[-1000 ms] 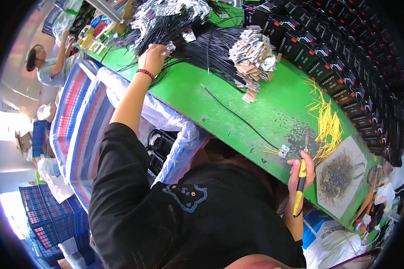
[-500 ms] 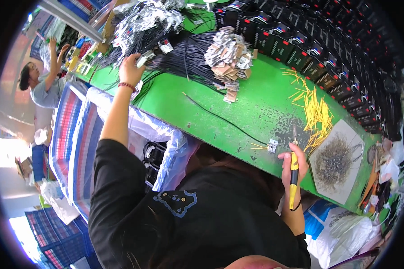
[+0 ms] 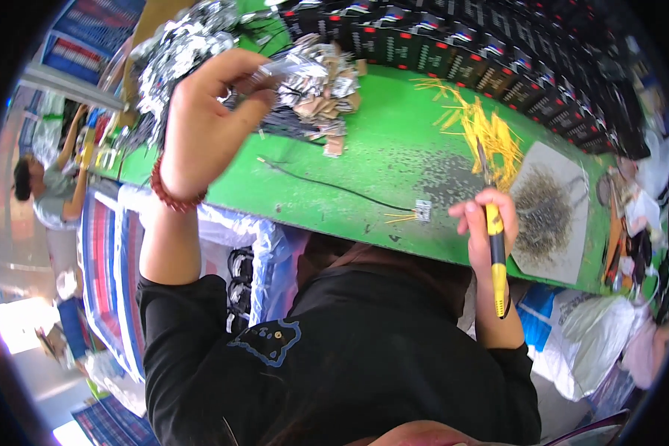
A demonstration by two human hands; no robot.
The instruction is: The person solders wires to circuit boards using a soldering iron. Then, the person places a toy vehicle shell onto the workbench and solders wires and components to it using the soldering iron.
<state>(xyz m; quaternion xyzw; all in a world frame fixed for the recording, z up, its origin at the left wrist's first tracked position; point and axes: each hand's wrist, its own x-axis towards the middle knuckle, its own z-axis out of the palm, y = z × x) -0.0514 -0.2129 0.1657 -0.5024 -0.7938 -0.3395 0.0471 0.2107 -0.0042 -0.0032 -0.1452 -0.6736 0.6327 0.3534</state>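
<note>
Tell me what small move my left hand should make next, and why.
Probably lower your left hand toward the green table, beside the lone black cable: it holds a blurred, shiny piece up in the air, while your right hand grips the yellow-and-black tool.

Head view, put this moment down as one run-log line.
left hand: holding blurred silvery piece | right hand: gripping yellow-black soldering iron | green table: black cable, small board, yellow wire pile
</note>
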